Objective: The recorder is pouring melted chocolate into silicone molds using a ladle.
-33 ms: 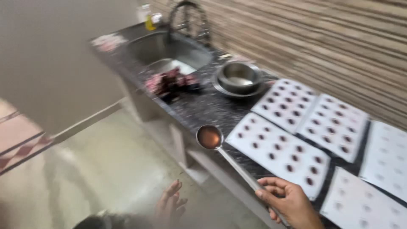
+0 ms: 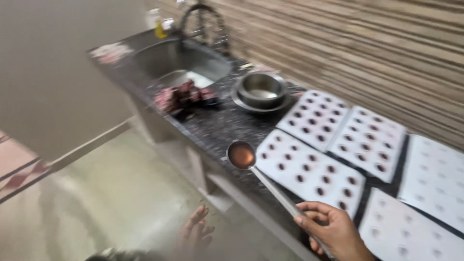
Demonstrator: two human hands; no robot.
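Both hands [image 2: 333, 232] look bare, seemingly with no sleeves.

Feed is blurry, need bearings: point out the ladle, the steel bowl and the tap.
ladle [image 2: 241, 154], head view, on its round cup
steel bowl [image 2: 261, 90], head view, on its inside
tap [image 2: 203, 10], head view, top of its arch
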